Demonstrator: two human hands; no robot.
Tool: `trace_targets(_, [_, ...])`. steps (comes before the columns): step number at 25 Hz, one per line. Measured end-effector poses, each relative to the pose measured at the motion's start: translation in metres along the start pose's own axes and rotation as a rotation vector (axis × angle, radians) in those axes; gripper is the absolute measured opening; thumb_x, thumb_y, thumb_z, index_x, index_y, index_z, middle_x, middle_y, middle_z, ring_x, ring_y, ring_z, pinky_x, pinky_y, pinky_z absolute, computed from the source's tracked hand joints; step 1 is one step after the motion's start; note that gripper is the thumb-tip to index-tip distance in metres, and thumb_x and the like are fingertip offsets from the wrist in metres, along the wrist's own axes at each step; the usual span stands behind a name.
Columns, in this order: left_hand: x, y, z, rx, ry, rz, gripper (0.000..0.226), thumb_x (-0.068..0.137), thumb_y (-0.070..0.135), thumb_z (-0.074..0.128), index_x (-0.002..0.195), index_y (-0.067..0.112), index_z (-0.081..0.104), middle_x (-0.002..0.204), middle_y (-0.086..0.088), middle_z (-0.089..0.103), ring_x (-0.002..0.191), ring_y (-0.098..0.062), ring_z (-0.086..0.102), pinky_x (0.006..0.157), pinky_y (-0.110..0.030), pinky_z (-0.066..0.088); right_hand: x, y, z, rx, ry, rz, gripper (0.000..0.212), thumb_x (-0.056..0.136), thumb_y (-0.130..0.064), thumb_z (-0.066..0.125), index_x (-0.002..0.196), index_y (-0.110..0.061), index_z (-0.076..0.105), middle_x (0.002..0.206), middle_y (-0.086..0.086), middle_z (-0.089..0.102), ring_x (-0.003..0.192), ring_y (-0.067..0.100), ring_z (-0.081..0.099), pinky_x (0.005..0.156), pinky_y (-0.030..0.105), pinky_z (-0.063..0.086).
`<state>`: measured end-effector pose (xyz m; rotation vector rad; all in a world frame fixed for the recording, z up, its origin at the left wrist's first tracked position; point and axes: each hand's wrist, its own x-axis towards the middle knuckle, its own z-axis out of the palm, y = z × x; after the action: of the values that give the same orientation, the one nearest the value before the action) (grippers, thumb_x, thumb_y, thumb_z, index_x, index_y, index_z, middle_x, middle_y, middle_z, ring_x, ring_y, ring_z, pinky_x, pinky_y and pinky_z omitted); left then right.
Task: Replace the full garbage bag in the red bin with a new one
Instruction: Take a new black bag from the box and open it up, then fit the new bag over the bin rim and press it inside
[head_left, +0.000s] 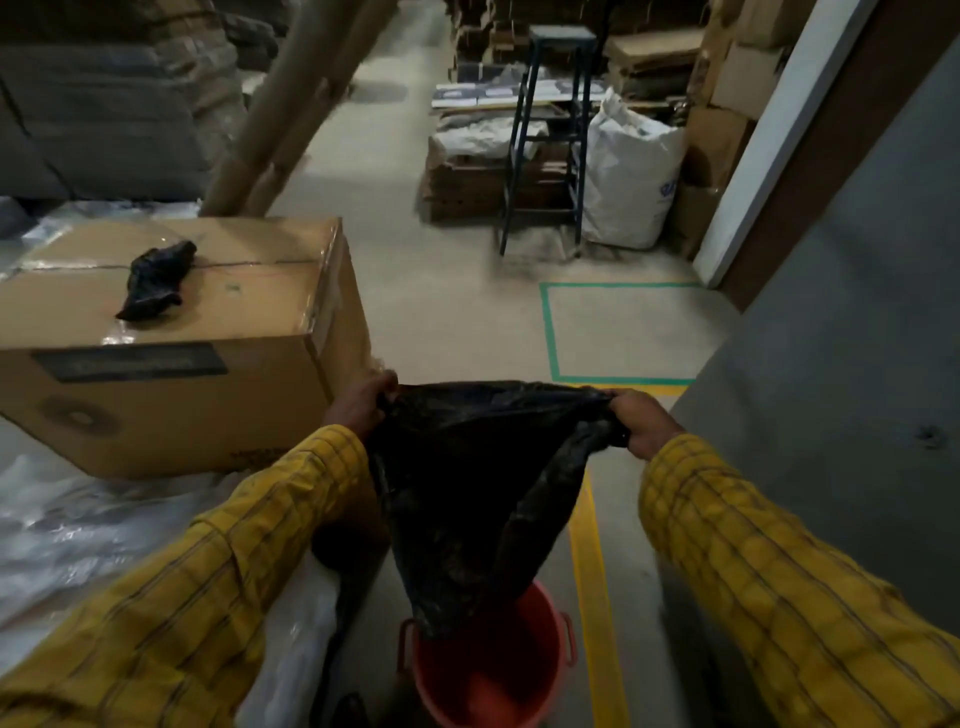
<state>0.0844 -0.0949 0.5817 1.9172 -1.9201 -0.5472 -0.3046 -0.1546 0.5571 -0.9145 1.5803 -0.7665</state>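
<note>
Fingers (387, 387) of both hands pinch the mouth of a black garbage bag (478, 499), stretched wide above the red bin (488, 670), its tip dipping inside. That bin looks emptied (no liner fitted yet). Beyond the bin, a crumpled black bag (156, 278) lies on a cardboard box (171, 332). Lining remains.

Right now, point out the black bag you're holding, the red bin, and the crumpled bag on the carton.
black bag (478, 499): head view, on its hanging middle.
red bin (524, 670): head view, on its bare inner wall.
crumpled bag (156, 278): head view, on its middle, atop the carton.
</note>
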Motion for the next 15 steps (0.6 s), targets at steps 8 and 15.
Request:
trace_targets(8, [-0.065,-0.056,0.051,0.259,-0.301,-0.085,0.056,0.087,0.010,0.064,0.141,0.011,0.050,0.132,-0.021,0.052,0.118,-0.042,0.057,0.098,-0.047,0.049,-0.018,0.093,0.001,-0.238,0.047,0.209,0.024,0.097,-0.012,0.050,0.074,-0.019,0.053,0.082,0.004,0.057,0.070,0.017,0.058,0.073,0.031,0.056])
trace_targets(15, [-0.094,-0.105,0.077,0.161,-0.607,-0.403,0.094,0.084,0.067,0.060,0.156,0.015,0.028,0.147,-0.025,0.048,0.129,-0.039,0.054,0.111,-0.039,0.041,-0.088,0.127,0.001,-0.969,0.103,0.024,0.040,0.083,-0.043,0.072,0.083,-0.003,0.075,0.090,0.020,0.071,0.088,0.036,0.067,0.080,0.040,0.055])
